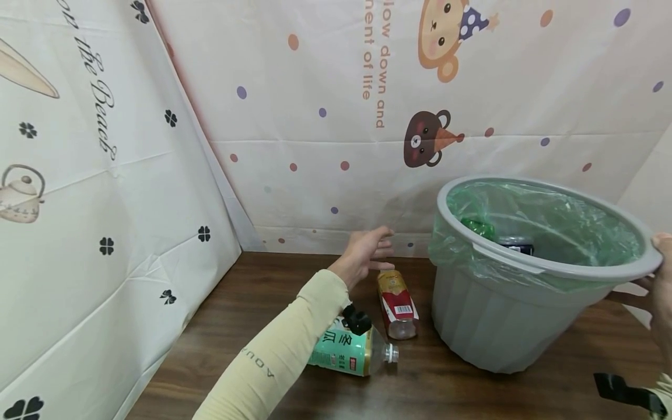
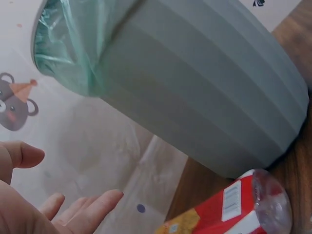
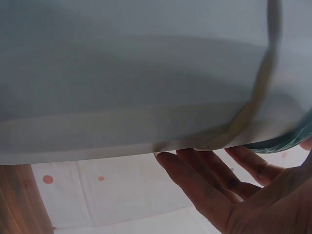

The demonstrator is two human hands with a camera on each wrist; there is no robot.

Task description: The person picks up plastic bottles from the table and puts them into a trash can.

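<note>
At the right of the head view a grey trash bin [image 1: 483,315], lined with a thin green bag [image 1: 556,216], leans toward the viewer. My right hand [image 1: 662,291] holds its rim from the right side, thumb on top. In the right wrist view the fingers [image 3: 195,183] reach under the bin's outer side. My left hand [image 1: 364,254] hovers to the left of the bin, fingers loosely spread around nothing. Just below it lies a bottle [image 1: 397,303] with a red and gold label. Nearer, a larger green-labelled bottle [image 1: 346,350] lies on its side, partly hidden by the left forearm.
Inside the bin are a green crumpled item [image 1: 479,228] and a dark-labelled item [image 1: 517,248]. A brown wood-grain table [image 1: 252,309] carries everything. Printed white sheets [image 1: 294,116] stand behind it and along the left side.
</note>
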